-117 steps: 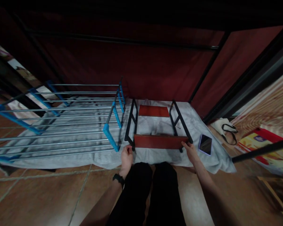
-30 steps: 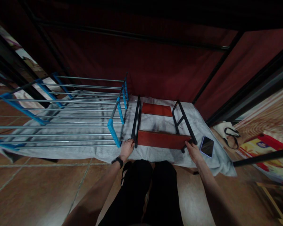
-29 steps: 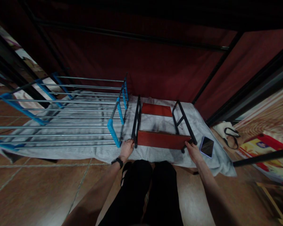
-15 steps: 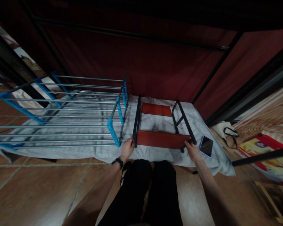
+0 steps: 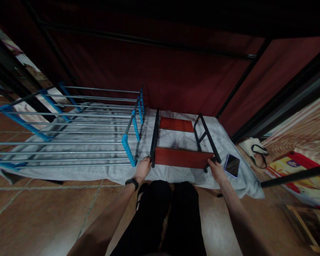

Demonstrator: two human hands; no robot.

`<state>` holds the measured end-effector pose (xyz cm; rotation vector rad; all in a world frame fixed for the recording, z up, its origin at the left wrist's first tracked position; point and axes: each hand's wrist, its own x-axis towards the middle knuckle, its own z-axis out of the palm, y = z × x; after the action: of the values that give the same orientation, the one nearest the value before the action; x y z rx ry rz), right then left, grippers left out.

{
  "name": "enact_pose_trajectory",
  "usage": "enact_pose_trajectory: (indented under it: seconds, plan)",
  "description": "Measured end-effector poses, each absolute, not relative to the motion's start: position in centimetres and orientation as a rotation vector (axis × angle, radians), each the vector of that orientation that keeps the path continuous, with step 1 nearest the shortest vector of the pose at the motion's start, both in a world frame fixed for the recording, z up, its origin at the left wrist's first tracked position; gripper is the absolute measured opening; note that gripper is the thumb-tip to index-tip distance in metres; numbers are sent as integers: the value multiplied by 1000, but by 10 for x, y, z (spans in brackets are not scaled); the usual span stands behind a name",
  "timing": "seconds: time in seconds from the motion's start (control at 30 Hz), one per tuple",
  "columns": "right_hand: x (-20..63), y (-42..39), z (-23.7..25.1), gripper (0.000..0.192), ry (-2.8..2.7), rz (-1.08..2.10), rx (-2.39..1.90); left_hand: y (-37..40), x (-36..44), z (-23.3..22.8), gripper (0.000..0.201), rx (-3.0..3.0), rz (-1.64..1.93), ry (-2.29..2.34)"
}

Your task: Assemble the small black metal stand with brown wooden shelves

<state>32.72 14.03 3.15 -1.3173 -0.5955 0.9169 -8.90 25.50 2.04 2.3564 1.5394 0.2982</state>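
Toward the cloth (image 5: pixel 170 175)'s right edge, the black frame (image 5: pixel 155 138) was set, its front right corner clamped by the right hand (image 5: pixel 216 170), its front left touched by the left hand (image 5: pixel 143 168), closure unclear; even steadying seemed advisable.

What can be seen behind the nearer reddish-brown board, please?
Behind the nearer board, gray cloth and a farther board show between two black frames, with dark red fabric beyond. Whatever sits low, directly behind the nearer board, is hidden by it.

I wear black trousers (image 5: pixel 158 208) and a dark band (image 5: pixel 131 183) on my left wrist; my forearms (image 5: pixel 236 215) are bare.
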Motion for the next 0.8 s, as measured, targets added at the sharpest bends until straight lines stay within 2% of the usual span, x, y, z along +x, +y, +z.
enact_pose_trajectory:
  seconds: [0.3,0.6,0.8]
  plan:
    - [326,139,32,41,-624,876,-1327,256,-88,32,20,2396,214,1508]
    - [327,132,44,29,-629,964,-1324,254,-92,30,23,2394,186,1502]
    - [323,131,54,35,-655,994,-1317,259,-91,33,22,2368,209,1501]
